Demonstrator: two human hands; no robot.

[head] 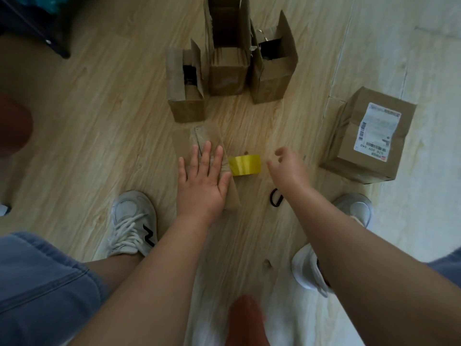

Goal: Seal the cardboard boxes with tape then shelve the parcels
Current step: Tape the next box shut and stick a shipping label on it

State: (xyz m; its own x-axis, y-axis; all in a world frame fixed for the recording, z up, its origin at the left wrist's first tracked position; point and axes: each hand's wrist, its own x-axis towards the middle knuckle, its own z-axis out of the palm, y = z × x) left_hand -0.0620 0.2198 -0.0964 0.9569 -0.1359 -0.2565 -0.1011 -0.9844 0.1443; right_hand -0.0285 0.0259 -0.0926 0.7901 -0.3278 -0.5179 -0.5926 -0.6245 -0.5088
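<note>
Looking down from my head: my left hand (pixel 202 183) lies flat, fingers straight, pressing the small box (pixel 199 138) on the floor (pixel 99 121). My right hand (pixel 287 168), loosely curled and holding nothing, hovers beside the tape roll (pixel 245 165). The open boxes (pixel 228 71) behind are unsealed; the labelled parcel (pixel 371 141) looks closed. I judge nothing is shelved yet.
</note>
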